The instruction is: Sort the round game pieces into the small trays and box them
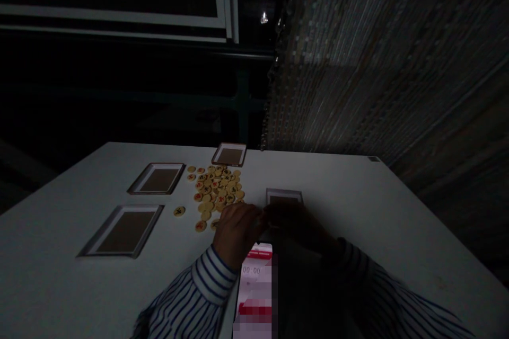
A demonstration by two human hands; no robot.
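Note:
My left hand (237, 230) and my right hand (302, 226) come together at the fingertips over the table's middle. The fingers of the left are bent and pressed together; whatever they hold, if anything, is hidden. Deep shadow covers the right hand, whose fingers also look curled in toward the left. Beside the left hand lies a loose heap of round wooden Chinese chess pieces (220, 185) with red and black characters. Just beyond the right hand is a small shallow tray (284, 192), partly covered by it. A lit phone (254, 286) lies below my wrists, its screen partly blurred out.
Three more shallow trays stand on the white table (191, 286): a near left tray (123, 230), a middle left tray (157, 178) and a far tray (229, 154). A single chess piece (179, 212) lies apart. Behind the far right edge hangs a strand curtain (338, 63).

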